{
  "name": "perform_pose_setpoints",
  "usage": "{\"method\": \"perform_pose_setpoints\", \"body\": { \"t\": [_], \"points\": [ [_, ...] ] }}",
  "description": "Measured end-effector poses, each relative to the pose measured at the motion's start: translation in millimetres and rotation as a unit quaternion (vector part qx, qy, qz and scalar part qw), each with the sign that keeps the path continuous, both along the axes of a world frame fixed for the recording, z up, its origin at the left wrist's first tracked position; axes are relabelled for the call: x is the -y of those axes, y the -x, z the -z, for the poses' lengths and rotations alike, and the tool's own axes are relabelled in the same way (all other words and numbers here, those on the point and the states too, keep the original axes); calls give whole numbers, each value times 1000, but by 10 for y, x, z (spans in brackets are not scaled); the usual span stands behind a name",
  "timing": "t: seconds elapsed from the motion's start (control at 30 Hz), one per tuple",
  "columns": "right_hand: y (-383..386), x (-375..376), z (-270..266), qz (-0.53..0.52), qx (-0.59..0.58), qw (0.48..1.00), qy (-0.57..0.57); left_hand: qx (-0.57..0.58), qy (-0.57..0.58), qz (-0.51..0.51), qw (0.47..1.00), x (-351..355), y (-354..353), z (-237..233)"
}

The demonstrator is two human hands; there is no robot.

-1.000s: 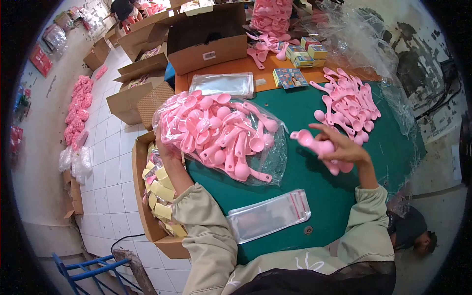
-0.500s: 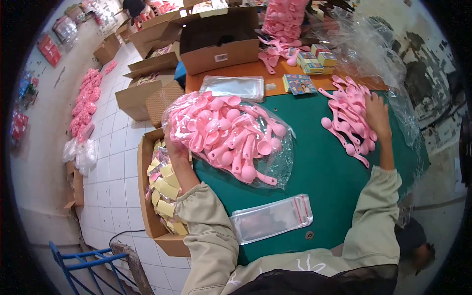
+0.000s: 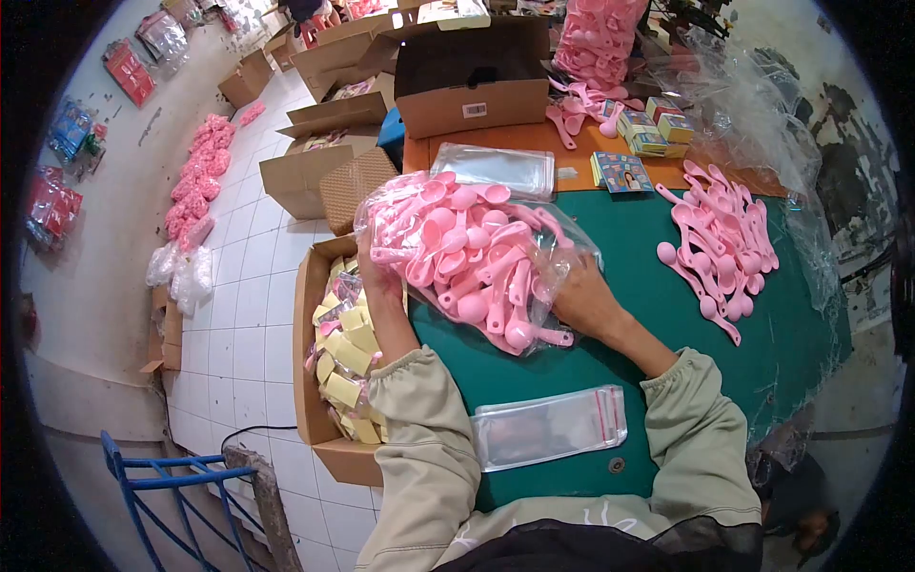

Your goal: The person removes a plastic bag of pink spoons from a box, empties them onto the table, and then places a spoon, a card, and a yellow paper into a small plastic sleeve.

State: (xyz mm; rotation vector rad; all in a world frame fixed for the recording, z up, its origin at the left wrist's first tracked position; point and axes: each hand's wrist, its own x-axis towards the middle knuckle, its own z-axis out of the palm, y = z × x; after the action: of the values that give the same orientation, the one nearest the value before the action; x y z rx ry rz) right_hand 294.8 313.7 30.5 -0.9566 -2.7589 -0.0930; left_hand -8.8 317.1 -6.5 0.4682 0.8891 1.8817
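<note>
A clear plastic bag full of pink measuring spoons rests on the green table top. My left hand grips the bag's left side, its fingers mostly hidden behind the plastic. At the bag's right edge, my right hand has its fingers closed on the plastic film. To the right lies a loose heap of pink spoons, apart from both hands. Flat clear plastic sleeves with a red-striped end lie in front of me.
A cardboard box of packets with yellow cards stands left of the table. An open brown box, more clear sleeves and printed card stacks sit at the back. Crumpled clear plastic hangs at the right.
My right hand has left the loose spoon heap and moved left to the bag's right edge, taking hold of the plastic. My left hand stays at the bag. The view has shifted slightly.
</note>
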Motion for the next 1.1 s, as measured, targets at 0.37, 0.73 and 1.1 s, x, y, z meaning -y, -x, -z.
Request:
{"method": "perform_pose_setpoints", "body": {
  "t": [0.37, 0.73, 1.1],
  "points": [
    [-695, 538, -288, 25, -154, 978, 138, 18, -12, 28, 999, -10, 31, 24],
    [-1161, 523, -768, 84, -382, 684, 616, 13, -5, 56, 998, -11, 72, 58],
    [-1138, 483, -744, 53, -471, 503, 723, 5, 10, 32, 999, 13, -2, -30]
  ]
}}
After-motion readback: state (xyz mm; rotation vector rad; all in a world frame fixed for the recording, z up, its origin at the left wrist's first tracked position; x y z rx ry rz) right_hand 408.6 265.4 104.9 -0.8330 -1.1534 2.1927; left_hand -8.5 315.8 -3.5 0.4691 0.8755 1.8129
